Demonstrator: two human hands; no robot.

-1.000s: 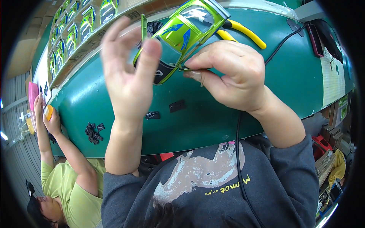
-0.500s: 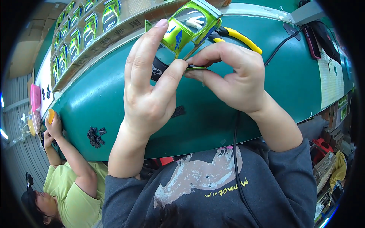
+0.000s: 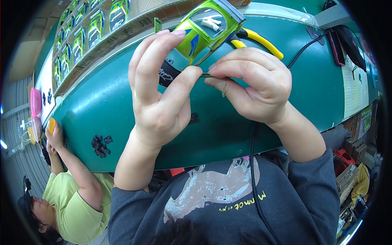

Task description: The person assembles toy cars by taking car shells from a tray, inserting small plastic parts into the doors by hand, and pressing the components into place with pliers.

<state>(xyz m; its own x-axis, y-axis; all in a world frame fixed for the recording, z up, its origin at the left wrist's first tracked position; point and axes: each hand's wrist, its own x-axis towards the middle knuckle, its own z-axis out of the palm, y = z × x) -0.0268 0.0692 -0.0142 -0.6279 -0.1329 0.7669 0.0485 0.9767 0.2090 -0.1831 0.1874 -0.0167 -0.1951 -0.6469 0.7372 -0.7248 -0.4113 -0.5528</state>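
Observation:
A green toy car body shell with clear windows and a black front is tilted over the green table. My left hand grips it by the front, fingers bent behind it and thumb at its near side. A small green flap sticks out at the shell's left. My right hand pinches a thin dark piece with a greenish edge between thumb and forefinger, beside my left thumb tip. Tape wraps the right thumb. Whether the piece is joined to the shell is hidden.
Yellow-handled pliers lie behind the shell. A carton of similar shells stands far left. Several small black parts lie left, another by my left wrist. A black cable crosses my front. A co-worker sits left.
The shell has shifted slightly right. My right hand has moved a little right and down, and the thin piece now shows less of its face.

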